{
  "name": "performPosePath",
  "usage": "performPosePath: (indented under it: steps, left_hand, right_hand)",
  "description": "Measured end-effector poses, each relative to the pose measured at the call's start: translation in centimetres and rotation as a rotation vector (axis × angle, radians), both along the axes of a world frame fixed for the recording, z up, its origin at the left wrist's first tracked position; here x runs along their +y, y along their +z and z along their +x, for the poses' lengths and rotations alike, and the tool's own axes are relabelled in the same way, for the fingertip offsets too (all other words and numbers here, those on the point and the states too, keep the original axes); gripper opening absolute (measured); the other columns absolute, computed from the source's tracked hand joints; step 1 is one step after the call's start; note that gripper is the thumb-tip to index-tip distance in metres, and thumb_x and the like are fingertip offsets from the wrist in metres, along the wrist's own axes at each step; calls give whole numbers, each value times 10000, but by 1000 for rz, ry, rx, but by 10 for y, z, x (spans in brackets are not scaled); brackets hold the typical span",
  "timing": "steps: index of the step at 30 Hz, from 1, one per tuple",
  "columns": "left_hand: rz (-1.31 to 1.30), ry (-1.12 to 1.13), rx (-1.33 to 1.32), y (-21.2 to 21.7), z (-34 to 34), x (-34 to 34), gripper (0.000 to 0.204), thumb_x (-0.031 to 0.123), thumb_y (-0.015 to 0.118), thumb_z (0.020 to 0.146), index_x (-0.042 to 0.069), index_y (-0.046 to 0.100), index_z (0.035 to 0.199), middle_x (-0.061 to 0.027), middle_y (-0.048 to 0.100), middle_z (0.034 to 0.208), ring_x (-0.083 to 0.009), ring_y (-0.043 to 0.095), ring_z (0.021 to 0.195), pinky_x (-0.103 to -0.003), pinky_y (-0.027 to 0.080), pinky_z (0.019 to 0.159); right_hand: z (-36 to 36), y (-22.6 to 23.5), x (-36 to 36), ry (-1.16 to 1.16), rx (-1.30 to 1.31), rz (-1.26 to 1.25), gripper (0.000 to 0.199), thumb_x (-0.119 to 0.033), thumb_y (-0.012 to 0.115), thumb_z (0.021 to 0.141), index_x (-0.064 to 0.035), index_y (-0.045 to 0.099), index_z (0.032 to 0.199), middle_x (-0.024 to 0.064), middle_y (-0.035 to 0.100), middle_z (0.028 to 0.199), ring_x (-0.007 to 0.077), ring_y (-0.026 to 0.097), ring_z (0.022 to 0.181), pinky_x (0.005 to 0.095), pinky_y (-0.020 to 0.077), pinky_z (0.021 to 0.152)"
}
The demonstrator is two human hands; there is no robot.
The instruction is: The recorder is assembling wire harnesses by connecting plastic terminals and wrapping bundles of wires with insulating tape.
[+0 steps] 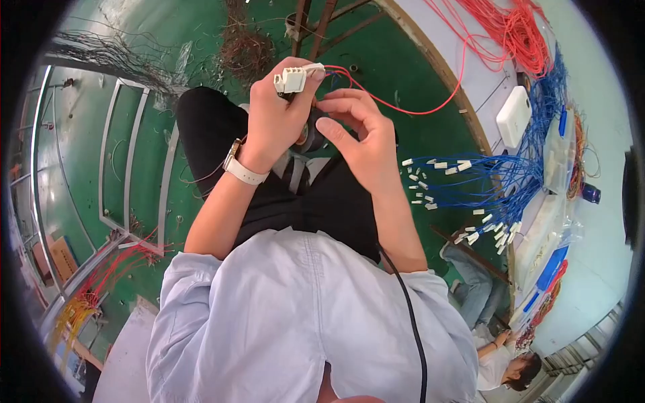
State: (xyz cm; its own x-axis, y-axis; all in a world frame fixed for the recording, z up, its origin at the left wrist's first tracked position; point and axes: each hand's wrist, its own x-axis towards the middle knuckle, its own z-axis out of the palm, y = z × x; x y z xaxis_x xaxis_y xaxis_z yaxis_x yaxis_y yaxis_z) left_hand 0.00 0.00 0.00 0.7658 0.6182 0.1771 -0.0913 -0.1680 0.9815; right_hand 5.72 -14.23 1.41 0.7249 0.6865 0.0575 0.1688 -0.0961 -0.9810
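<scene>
Up at the top centre, my left hand (279, 111) is closed around a white plastic connector housing (291, 80). Several square openings show on the connector's end. From beside it a red wire (396, 109) loops off to the right toward the table. My right hand (363, 131) is close by, its thumb and bent forefinger apart, with nothing visible between them; the fingertips point toward my left hand. A dark rounded object (310, 139) shows partly beneath the hands, too hidden to name.
The curved worktable (480, 127) on the right bears a coil of red wire (521, 40), a white box (513, 115) and blue wires (524, 178) whose white connectors overhang the edge. Metal frames (134, 161) stand left. Wire scraps (245, 50) litter the green floor. Another person (494, 363) sits lower right.
</scene>
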Motion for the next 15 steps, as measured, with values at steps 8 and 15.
performPosePath:
  steps: [8, 15]
  left_hand:
    - [389, -62, 146, 1, -2, 12, 172, 201, 650, 872, 52, 617, 952, -132, 625, 645, -322, 594, 552, -343, 455, 509]
    - [-68, 30, 170, -5, -3, 1, 154, 194, 638, 908, 42, 630, 928, -14, 592, 600, -79, 540, 493, -241, 413, 481]
  right_hand:
    - [8, -21, 7, 134, 293, 128, 142, 3, 685, 812, 32, 651, 946, 87, 583, 1052, 157, 591, 989, 296, 493, 873]
    - [-22, -27, 12, -131, -522, 391, 22, 31, 490, 882, 28, 496, 903, 160, 511, 1020, 272, 630, 879, 389, 495, 910]
